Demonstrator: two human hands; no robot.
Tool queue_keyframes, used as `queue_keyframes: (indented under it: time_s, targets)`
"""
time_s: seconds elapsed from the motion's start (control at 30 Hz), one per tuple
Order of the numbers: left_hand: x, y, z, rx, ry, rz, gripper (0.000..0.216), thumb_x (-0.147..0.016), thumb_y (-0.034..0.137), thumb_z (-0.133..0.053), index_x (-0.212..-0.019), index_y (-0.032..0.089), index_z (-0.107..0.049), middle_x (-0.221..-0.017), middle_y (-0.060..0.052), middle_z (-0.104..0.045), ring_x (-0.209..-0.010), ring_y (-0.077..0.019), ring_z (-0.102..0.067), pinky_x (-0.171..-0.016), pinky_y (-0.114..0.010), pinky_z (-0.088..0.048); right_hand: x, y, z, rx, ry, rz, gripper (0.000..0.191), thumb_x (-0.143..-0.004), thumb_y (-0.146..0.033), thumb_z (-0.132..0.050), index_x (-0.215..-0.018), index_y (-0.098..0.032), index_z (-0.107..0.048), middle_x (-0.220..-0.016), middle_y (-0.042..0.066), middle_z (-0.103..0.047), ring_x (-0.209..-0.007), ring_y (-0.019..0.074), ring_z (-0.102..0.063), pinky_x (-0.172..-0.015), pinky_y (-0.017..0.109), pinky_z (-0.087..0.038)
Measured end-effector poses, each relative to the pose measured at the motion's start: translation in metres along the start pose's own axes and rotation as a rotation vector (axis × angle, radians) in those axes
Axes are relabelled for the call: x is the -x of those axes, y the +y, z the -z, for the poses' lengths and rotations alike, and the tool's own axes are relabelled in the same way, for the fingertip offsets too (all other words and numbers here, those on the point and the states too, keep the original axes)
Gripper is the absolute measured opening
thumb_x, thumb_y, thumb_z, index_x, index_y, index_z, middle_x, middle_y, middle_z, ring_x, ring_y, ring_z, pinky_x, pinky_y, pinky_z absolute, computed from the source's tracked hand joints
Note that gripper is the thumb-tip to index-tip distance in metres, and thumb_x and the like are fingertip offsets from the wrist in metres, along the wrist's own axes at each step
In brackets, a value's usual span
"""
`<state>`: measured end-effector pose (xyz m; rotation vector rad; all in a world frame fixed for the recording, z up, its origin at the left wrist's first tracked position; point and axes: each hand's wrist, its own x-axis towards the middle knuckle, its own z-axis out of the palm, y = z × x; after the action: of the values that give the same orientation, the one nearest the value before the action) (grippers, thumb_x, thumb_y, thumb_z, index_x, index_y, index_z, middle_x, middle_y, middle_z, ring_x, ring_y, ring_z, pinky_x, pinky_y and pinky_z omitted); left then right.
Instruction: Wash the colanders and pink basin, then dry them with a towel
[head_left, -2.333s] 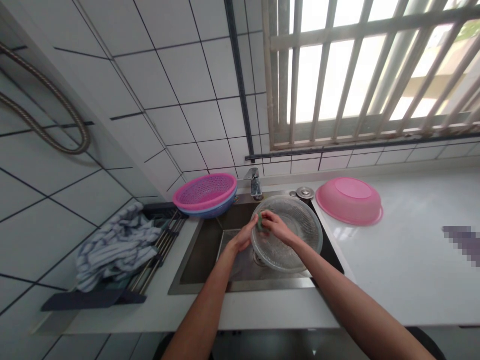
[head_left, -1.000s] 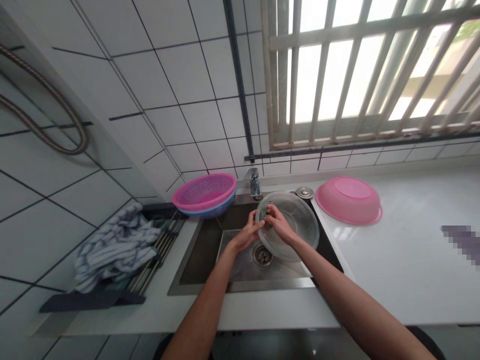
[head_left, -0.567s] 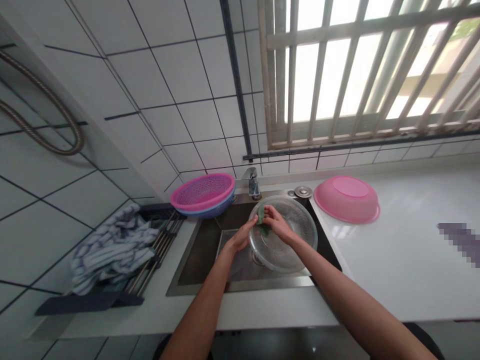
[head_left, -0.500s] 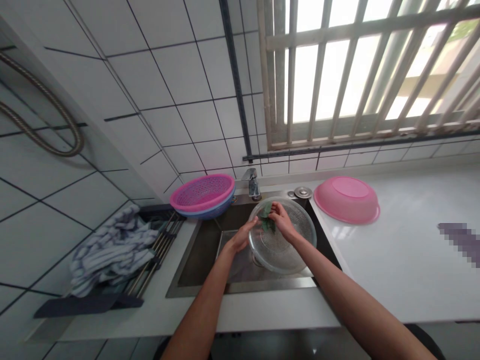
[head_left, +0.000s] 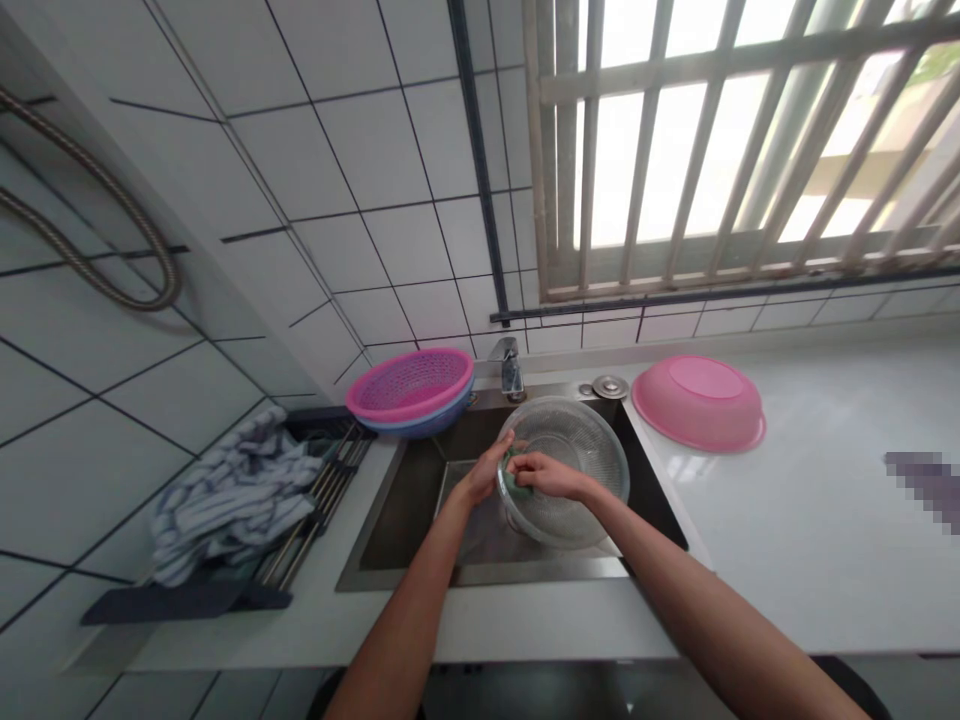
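hands (head_left: 486, 475) (head_left: 549, 475): 2 | clear bowl (head_left: 581, 440): 1 | faucet (head_left: 510, 370): 1 | upturned pink basin (head_left: 699, 405): 1

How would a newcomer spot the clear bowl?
Find the sink by the tap. There, the left hand grips the edge of the bowl. It is colourless, unlike the pink basin to its right and the pink basket to its left.

The left hand (head_left: 487, 474) holds a clear bowl (head_left: 586, 455), the right hand (head_left: 547, 474) something green (head_left: 517, 488).

Faucet (head_left: 510, 368) behind bowl (head_left: 600, 455), sink (head_left: 409, 510) free leftward
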<state>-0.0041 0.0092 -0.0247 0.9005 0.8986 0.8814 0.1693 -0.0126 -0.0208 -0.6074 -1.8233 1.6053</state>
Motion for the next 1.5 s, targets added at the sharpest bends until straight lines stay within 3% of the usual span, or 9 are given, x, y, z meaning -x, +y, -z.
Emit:
queue_keyframes:
  time_s: [0.23, 0.4, 0.53, 0.63, 0.77, 0.93, 1.03, 1.3, 1.5]
  targets:
    - [0.005, 0.007, -0.006, 0.013, -0.097, 0.101, 0.054, -0.099, 0.057, -0.058, -0.117, 0.009, -0.074, -0.107, -0.019, -0.078, -0.098, -0.0277, -0.075, -0.089, -0.036, -0.058, 0.002, -0.007, -0.001, -0.101, 0.040, 0.036, 0.009, -0.076, -0.019, -0.060, -0.084, -0.020, -0.064, -0.079, -0.001, -0.058, -0.071, 0.0143, -0.047, -0.068, 0.026, -0.039]
    - [0.009, 0.010, -0.008, 0.040, -0.092, 0.038, 0.048, -0.100, 0.045, -0.061, -0.134, 0.012, -0.068, -0.116, -0.017, -0.076, -0.090, -0.0229, -0.075, -0.089, -0.035, -0.058, -0.003, -0.004, 0.015, -0.303, 0.492, 0.131, 0.040, -0.072, -0.021, -0.063, -0.111, -0.025, -0.059, -0.104, 0.003, -0.066, -0.093, 0.0189, -0.060, -0.083, 0.028, -0.048]
    - [0.011, 0.012, -0.006, 0.060, -0.106, 0.054, 0.060, -0.099, 0.047, -0.064, -0.153, 0.023, -0.053, -0.129, -0.015, -0.071, -0.088, -0.0229, -0.075, -0.089, -0.040, -0.059, -0.001, -0.003, 0.034, -0.263, 0.765, 0.139, 0.041, -0.070, -0.024, -0.059, -0.111, -0.024, -0.056, -0.112, 0.006, -0.066, -0.105, 0.0221, -0.060, -0.090, 0.031, -0.049]
    - [0.009, 0.009, -0.005, 0.059, -0.123, 0.075, 0.056, -0.099, 0.048, -0.063, -0.147, 0.018, -0.059, -0.122, -0.016, -0.073, -0.088, -0.0237, -0.075, -0.089, -0.039, -0.059, 0.000, -0.006, 0.027, -0.201, 0.639, 0.119, 0.037, -0.074, -0.025, -0.058, -0.110, -0.024, -0.058, -0.106, 0.004, -0.065, -0.099, 0.0201, -0.059, -0.087, 0.030, -0.048]
    - [0.006, 0.007, -0.003, 0.046, -0.095, 0.052, 0.052, -0.099, 0.049, -0.061, -0.136, 0.012, -0.067, -0.112, -0.016, -0.077, -0.092, -0.0248, -0.074, -0.090, -0.036, -0.058, -0.001, -0.003, 0.004, -0.062, 0.249, 0.067, 0.014, -0.079, -0.025, -0.056, -0.091, -0.022, -0.062, -0.086, -0.001, -0.059, -0.076, 0.0150, -0.050, -0.072, 0.026, -0.043]
    - [0.008, 0.013, -0.003, -0.015, 0.083, -0.047, 0.058, -0.098, 0.050, -0.064, -0.146, 0.019, -0.057, -0.139, -0.017, -0.066, -0.093, -0.0245, -0.073, -0.089, -0.038, -0.057, 0.004, 0.016, 0.004, 0.155, -0.208, -0.116, 0.010, -0.076, -0.017, -0.052, -0.072, -0.019, -0.060, -0.064, -0.004, -0.049, -0.058, 0.0107, -0.038, -0.057, 0.024, -0.033]
    - [0.009, 0.013, -0.003, -0.041, 0.074, -0.040, 0.057, -0.096, 0.051, -0.066, -0.142, 0.018, -0.060, -0.143, -0.018, -0.063, -0.093, -0.0238, -0.072, -0.089, -0.038, -0.057, 0.008, 0.021, 0.006, 0.166, -0.263, -0.164, 0.014, -0.074, -0.013, -0.050, -0.075, -0.018, -0.062, -0.062, -0.005, -0.049, -0.057, 0.0105, -0.037, -0.055, 0.025, -0.031]
    - [0.004, 0.005, -0.005, 0.084, -0.073, 0.028, 0.051, -0.098, 0.050, -0.064, -0.130, 0.011, -0.069, -0.115, -0.018, -0.076, -0.097, -0.0254, -0.074, -0.092, -0.035, -0.057, -0.005, -0.008, 0.008, -0.256, 0.356, 0.097, 0.037, -0.072, -0.020, -0.065, -0.109, -0.024, -0.061, -0.106, 0.004, -0.067, -0.099, 0.0193, -0.062, -0.088, 0.030, -0.050]
    - [0.011, 0.014, -0.004, 0.085, -0.117, 0.024, 0.060, -0.100, 0.046, -0.063, -0.155, 0.026, -0.050, -0.141, -0.017, -0.065, -0.097, -0.0261, -0.075, -0.091, -0.042, -0.058, -0.002, -0.003, 0.038, -0.250, 0.814, 0.183, 0.048, -0.069, -0.022, -0.059, -0.117, -0.024, -0.057, -0.122, 0.008, -0.064, -0.114, 0.0223, -0.060, -0.101, 0.035, -0.047]
